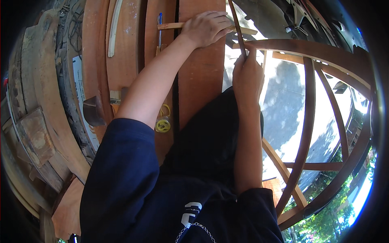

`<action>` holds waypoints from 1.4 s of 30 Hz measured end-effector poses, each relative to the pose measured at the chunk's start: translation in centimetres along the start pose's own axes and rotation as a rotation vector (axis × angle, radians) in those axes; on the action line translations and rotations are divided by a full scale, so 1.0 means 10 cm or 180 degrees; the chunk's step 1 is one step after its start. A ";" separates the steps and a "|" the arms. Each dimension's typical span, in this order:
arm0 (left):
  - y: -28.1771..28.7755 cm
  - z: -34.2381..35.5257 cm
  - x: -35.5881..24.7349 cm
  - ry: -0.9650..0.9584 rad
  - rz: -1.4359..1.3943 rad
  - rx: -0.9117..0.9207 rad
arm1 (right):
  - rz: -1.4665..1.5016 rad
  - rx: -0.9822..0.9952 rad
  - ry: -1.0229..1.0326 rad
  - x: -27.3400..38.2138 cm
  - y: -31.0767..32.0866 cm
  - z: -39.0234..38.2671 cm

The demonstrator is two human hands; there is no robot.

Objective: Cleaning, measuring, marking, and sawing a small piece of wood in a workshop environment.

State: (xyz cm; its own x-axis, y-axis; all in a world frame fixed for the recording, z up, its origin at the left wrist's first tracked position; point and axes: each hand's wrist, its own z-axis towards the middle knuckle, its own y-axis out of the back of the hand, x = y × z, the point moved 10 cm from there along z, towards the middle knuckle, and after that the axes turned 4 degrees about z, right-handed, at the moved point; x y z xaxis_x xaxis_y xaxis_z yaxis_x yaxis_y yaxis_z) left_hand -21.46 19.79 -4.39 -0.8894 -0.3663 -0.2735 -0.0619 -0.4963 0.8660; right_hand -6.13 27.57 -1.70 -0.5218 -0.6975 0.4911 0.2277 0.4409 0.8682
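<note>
My left hand (pixel 204 30) is closed over a short light wooden slat (pixel 171 25) lying crosswise on the wide reddish board (pixel 200 77) at top centre. My right hand (pixel 246 71) grips a long, narrow dark stick (pixel 237 22) that runs up past the slat's right part; its exact kind I cannot make out. A blue pen (pixel 160 28) lies on the boards left of my left hand. A yellow tape measure (pixel 163 123) sits lower down, beside my left forearm.
Curved timbers and planks (pixel 52 81) are stacked along the left, with a white strip (pixel 83 103) among them. A curved wooden frame (pixel 308 133) stands on the right over sunlit concrete (pixel 283 105). Greenery shows at the lower right.
</note>
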 end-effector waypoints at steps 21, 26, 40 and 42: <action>-0.02 0.01 0.02 -0.0061 0.0062 -0.0116 | -0.0857 0.1007 -0.0073 0.70 0.20 0.01; -0.11 0.00 0.08 0.0136 0.0016 0.0042 | -0.0872 0.0781 0.0066 0.80 0.32 0.04; -0.05 -0.01 0.01 0.0178 0.0598 -0.0146 | -0.0711 0.0713 -0.0247 0.51 0.28 -0.06; -0.10 -0.01 0.01 0.0134 0.0609 -0.0055 | -0.0617 0.0695 0.0168 0.72 0.37 -0.08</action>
State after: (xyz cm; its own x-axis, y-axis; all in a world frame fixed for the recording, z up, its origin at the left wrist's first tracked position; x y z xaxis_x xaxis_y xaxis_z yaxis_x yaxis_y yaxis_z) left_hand -21.44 20.12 -5.32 -0.8644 -0.4878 -0.1221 0.1147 -0.4277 0.8966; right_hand -8.39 23.78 5.10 -0.4934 -0.8065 0.3257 -0.0573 0.4037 0.9131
